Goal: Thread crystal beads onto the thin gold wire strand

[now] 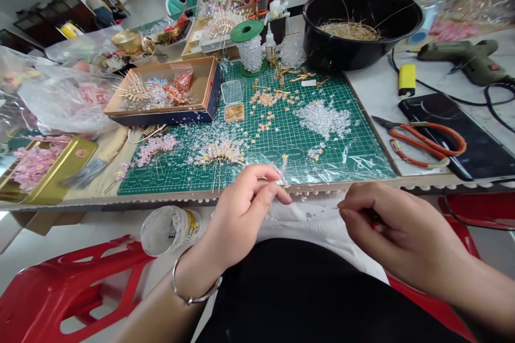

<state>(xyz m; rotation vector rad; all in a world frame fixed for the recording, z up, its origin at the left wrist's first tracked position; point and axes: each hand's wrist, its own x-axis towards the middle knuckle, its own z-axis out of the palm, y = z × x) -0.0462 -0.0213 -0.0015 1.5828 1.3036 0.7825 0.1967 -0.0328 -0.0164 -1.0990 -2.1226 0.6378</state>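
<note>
My left hand (251,209), a bracelet on its wrist, is closed in a pinch in front of the table edge. From its fingertips rises a small beaded sprig (285,163) with a yellowish flower on top. My right hand (388,220) is apart to the right, fingers curled and thumb against the index finger; whatever it pinches is too fine or hidden. Beyond the left hand lies a beaded hair comb (219,154) with long prongs on the green cutting mat (189,179). Clear beads (325,118) are heaped on the mat, and peach flower beads (265,98) are scattered near them.
A box (161,112) of beaded pieces, a bead spool (250,53) and a black basin (362,21) stand behind. Orange-handled scissors (428,142), a phone (462,128) and a glue gun (466,59) lie right. Below are a white bucket (161,230) and red stool (80,289).
</note>
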